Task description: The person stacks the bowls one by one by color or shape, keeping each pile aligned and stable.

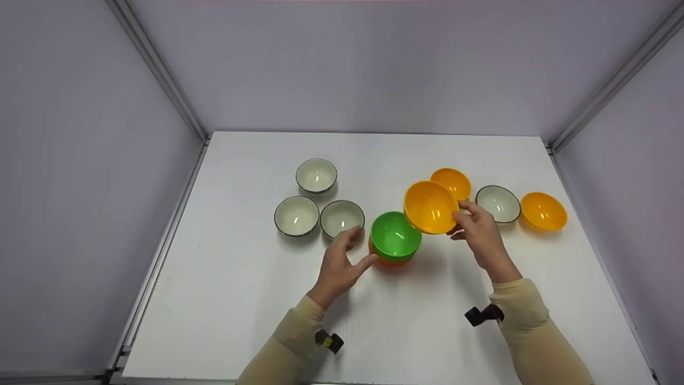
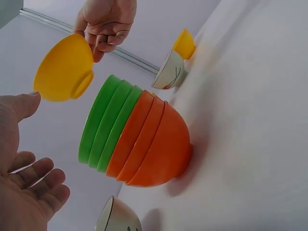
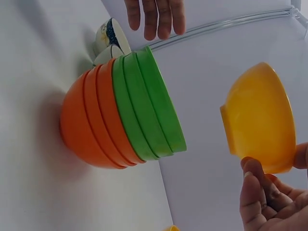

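1. While the right hand pinches a glossy yellow round plastic-looking bowl at its rim, that bowl is off the bench, roughly upright, higher than the stack and on its right-edge side, not touching it.
2. Left hand is released: fingers spread and relaxed, grasping nothing, just beside the stack.
3. Stack, about midway between the bench's left and right edges: three green round plastic-looking bowls nested in three orange round plastic-looking bowls, upright.
4. Toward left edge: three pale grey dark-rimmed ceramic-looking bowls, one nearest the far edge, two nearer the near edge.
5. Toward far right corner: a second yellow bowl, a pale dark-rimmed patterned bowl, then a third yellow bowl nearest the right edge. Can't tell if those last two touch.
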Demonstrator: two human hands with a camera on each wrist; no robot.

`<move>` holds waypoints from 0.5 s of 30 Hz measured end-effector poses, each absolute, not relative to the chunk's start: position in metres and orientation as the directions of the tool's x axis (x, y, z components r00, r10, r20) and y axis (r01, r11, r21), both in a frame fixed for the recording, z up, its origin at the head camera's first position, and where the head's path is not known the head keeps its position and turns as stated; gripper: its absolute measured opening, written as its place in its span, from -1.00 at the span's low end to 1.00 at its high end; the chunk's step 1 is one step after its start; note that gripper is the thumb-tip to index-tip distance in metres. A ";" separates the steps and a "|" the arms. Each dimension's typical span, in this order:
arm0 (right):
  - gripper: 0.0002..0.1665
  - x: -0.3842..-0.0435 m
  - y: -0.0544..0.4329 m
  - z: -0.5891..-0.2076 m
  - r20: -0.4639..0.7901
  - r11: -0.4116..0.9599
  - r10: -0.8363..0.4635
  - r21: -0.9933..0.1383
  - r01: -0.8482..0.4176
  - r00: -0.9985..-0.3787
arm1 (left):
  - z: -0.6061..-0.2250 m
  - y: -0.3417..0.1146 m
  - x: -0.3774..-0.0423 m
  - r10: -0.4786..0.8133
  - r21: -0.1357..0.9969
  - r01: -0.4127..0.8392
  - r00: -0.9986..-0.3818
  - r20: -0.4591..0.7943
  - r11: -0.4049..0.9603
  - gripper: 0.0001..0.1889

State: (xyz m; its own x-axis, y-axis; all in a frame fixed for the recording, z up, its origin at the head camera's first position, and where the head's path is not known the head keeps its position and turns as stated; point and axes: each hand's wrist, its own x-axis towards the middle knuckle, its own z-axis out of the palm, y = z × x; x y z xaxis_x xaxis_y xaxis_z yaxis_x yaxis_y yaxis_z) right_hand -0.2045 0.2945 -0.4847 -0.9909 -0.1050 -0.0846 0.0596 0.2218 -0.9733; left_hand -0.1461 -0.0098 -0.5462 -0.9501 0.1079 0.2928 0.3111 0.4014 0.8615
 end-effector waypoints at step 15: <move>-0.57 -0.191 0.269 -0.465 -0.036 0.254 -0.188 -0.967 -0.013 -0.982 | -0.525 0.008 -0.154 0.197 0.732 0.530 -0.845 0.497 0.428 -0.11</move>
State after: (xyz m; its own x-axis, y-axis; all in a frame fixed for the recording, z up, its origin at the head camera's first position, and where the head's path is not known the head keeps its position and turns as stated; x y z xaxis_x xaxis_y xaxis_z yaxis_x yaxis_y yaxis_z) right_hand -0.1908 0.2689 -0.4650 -0.9815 -0.1879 -0.0364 -0.0129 0.2543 -0.9670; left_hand -0.1541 0.0078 -0.5245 -0.8452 0.1966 0.4969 0.5299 0.4285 0.7319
